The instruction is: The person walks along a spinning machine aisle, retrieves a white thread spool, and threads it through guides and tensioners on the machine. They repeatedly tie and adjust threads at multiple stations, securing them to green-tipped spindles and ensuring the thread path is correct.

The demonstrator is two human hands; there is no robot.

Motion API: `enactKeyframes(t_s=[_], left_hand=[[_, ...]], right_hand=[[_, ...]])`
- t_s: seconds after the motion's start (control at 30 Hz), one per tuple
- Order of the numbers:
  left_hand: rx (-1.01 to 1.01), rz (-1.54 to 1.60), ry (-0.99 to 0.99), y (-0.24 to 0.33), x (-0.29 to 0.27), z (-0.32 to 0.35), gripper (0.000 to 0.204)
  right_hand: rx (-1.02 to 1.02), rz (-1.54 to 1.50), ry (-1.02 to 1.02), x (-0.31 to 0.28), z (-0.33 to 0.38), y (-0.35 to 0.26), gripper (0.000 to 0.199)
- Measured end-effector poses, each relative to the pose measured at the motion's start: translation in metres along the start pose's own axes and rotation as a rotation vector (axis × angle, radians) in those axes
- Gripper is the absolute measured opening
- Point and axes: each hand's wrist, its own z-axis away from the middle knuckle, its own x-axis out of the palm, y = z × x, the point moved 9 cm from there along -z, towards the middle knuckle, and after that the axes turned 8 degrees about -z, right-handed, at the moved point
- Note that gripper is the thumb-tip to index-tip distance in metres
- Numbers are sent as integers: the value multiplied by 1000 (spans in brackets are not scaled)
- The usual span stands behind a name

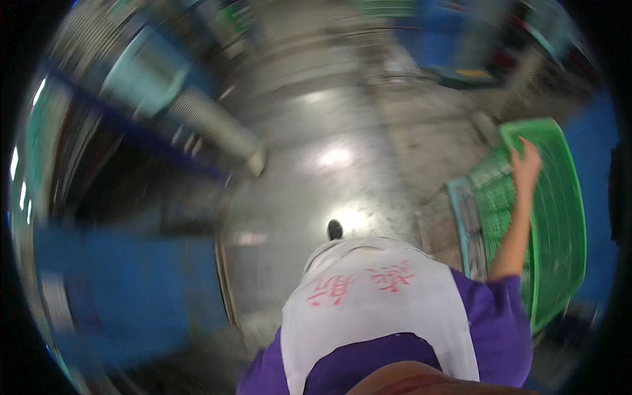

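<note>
At the right, my right arm reaches forward in a purple sleeve to a large green plastic basket (pixel 558 217). My right hand (pixel 526 166) is at the basket's near-left rim, with its fingers bent over the edge. The basket has slotted sides and is tilted, and no contents show in the part I can see. My left arm shows only as a purple sleeve at the lower edge, and my left hand is out of sight.
A grey shiny floor (pixel 296 197) runs ahead, with one dark shoe (pixel 335 229) below me. Blue panels (pixel 131 289) stand at the left. A ribbed hose (pixel 214 122) and pale blue hopper (pixel 146 72) are farther left. Blue containers (pixel 434 39) stand far right.
</note>
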Motion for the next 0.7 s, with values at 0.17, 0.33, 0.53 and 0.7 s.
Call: enactKeyframes(t_s=[0.17, 0.33, 0.53, 0.7], left_hand=[[295, -282, 102, 202, -256, -199, 25], [573, -346, 427, 514, -517, -338, 24], [830, 231, 527, 870, -578, -293, 22], [875, 166, -69, 1060, -433, -266, 18]], right_hand=[[527, 162, -44, 29, 26, 72, 44], [559, 243, 78, 14, 10, 39, 44], [525, 72, 222, 7, -127, 56, 39], [458, -81, 103, 81, -230, 78, 36]])
